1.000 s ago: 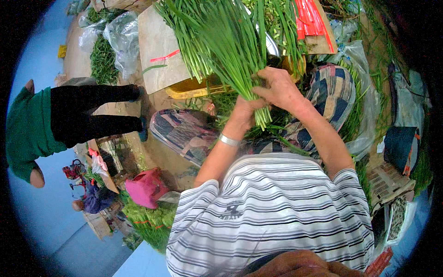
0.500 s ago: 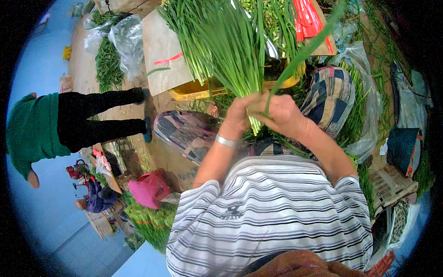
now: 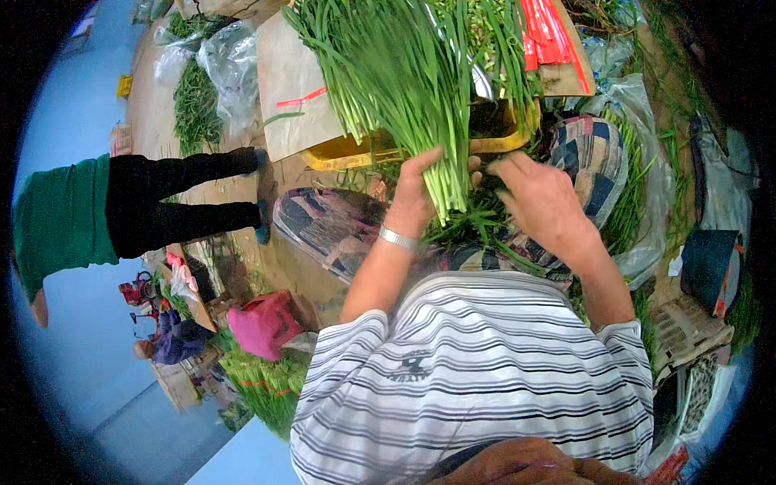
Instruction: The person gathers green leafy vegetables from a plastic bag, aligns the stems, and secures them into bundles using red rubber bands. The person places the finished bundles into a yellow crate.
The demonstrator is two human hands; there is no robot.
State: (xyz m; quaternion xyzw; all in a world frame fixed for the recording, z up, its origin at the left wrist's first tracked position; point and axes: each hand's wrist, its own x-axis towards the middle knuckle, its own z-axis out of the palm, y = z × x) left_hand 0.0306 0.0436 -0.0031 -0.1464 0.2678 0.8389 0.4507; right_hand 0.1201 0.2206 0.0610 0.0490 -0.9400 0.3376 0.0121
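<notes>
My left hand [image 3: 414, 192] is closed around a bundle of garlic chives [image 3: 440, 174], near its pale cut ends. The long green leaves fan away over the board in front of me. To the right of the stems is my right hand [image 3: 546, 202], slightly blurred, its fingers bent but apart and nothing visible in them. Loose green leaves [image 3: 469, 230] lie below the hands, over my lap. More chives [image 3: 347, 101] rest on the pale board [image 3: 287, 97], partly under the held bundle.
A yellow crate [image 3: 327, 155] stands under the board. Red strips [image 3: 546, 36] lie at its far right. Clear plastic bags [image 3: 230, 69] and greens are on the floor. At left stands a person in a green top [image 3: 69, 214]; a pink bag [image 3: 265, 323] sits nearer.
My right hand has moved right and down, away from the stems, and the long single leaf it held is gone from it. My left hand keeps its grip on the bundle.
</notes>
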